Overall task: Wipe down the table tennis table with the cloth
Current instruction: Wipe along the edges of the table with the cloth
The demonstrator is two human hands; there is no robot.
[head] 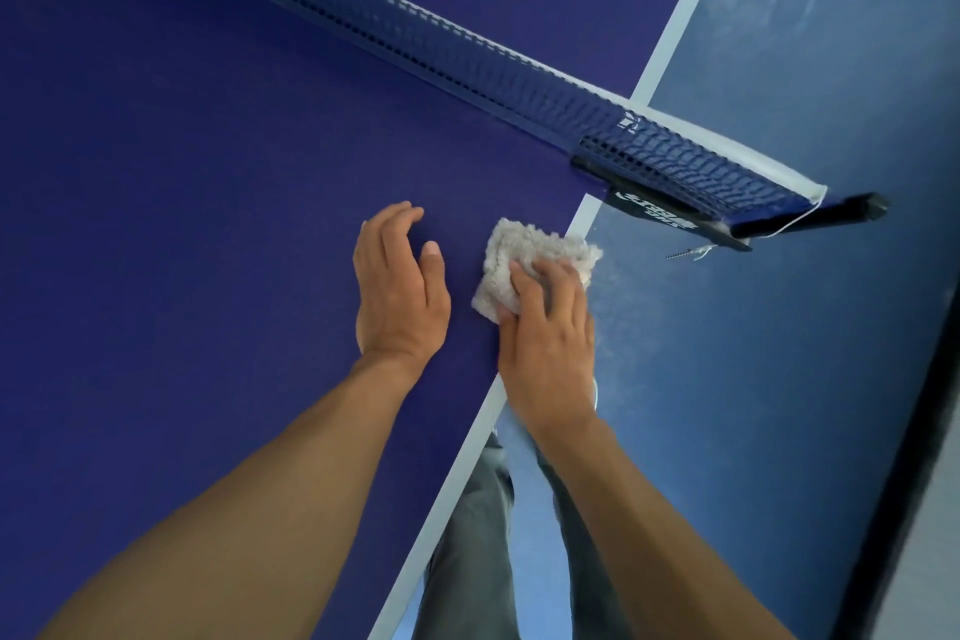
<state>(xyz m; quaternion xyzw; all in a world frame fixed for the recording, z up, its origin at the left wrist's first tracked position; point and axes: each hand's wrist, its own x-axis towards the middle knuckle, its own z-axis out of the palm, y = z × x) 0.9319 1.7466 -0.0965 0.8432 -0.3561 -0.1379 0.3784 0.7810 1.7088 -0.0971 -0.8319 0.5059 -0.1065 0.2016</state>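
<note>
Wiping step, at the side edge of the tabletop [208, 224], just short of the net [467, 68] and its clamp [675, 218].

Cloth [524, 250]: pale, nubbly, folded to a small pad. It lies flat on the blue surface, its right side over the white edge line [467, 457].

Right hand [550, 343]: palm down on the near half of the cloth. Fingers [561, 286] lie close together and fairly straight, pressing rather than pinching, with the thumb on the pad's left part. I cannot tell whether the fingertips hook over the far side.

Left hand [400, 286]: just beside the cloth and not touching it, fingers relaxed, slightly spread, holding nothing. Whether the palm rests on the surface or hovers, I cannot tell.

How I'd run it: keep the pad flat under even pressure and work in overlapping strokes along the edge line. I'd stop before the clamp so the cloth doesn't snag the netting. The left hand can brace on the surface.
</note>
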